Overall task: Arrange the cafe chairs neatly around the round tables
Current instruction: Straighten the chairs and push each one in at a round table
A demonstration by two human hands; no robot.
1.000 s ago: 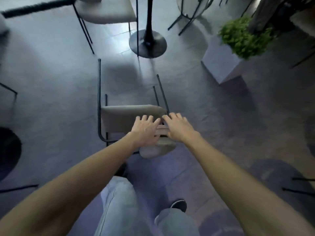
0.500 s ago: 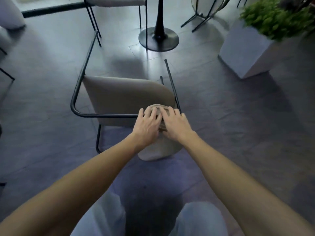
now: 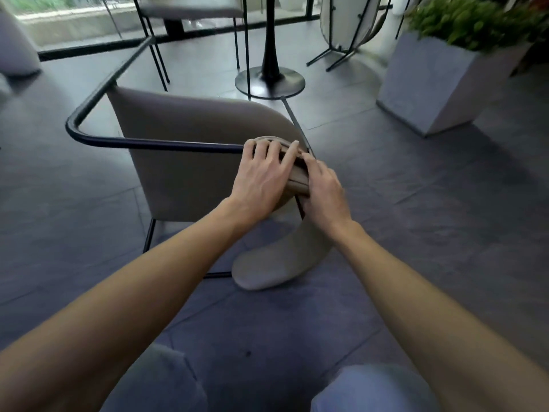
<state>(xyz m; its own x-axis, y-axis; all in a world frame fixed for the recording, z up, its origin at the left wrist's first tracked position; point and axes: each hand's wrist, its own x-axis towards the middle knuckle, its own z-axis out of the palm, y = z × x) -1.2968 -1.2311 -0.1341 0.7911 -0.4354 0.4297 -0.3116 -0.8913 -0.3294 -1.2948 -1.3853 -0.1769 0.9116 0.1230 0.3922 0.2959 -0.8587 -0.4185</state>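
A beige upholstered café chair [image 3: 190, 150] with a thin black metal frame lies tipped over on the dark tiled floor, its padded backrest curving down to the floor below my hands. My left hand [image 3: 263, 176] grips the upper edge of the backrest, fingers curled over it. Right beside it, my right hand [image 3: 322, 191] grips the same edge, next to a black frame rod. Beyond the chair stands the black pedestal base [image 3: 269, 80] of a round table; its top is out of view.
A grey square planter [image 3: 433, 81] with a green bush stands at the right. Another chair [image 3: 193, 13] with black legs stands behind the pedestal at the left, and a white chair [image 3: 344, 22] leans at the back right. A window wall runs along the back.
The tipped chair has come closer and larger in view and has rotated upward under both hands. My view has lifted toward the table base and window.
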